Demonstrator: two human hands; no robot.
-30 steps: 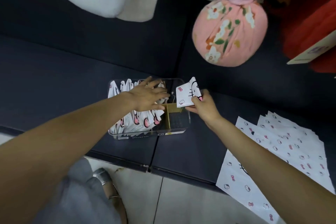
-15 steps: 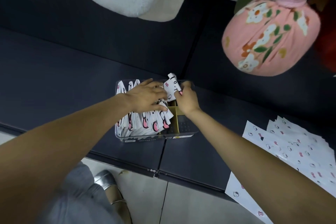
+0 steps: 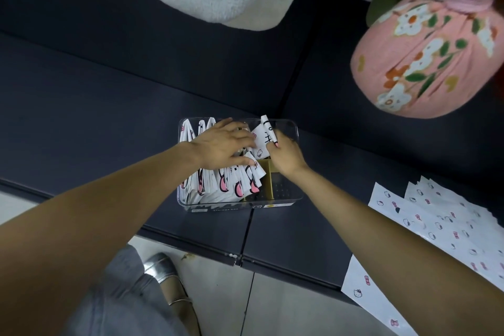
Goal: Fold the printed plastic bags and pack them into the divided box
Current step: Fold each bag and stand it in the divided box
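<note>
Left hand (image 3: 221,144), fingers flat and spread, presses packed folded bags (image 3: 215,185) leftward in clear divided box (image 3: 296,131) at frame centre, likely opening gap. Right hand (image 3: 286,155) pinches folded bag (image 3: 263,139), poised above gap beside gold divider (image 3: 266,174). Unfolded bags (image 3: 436,224) wait lower right.

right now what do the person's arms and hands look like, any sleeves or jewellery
Both forearms are bare with no sleeves in view. The left hand and right hand show no gloves, rings or watch. At least one right fingernail looks painted pink.
</note>
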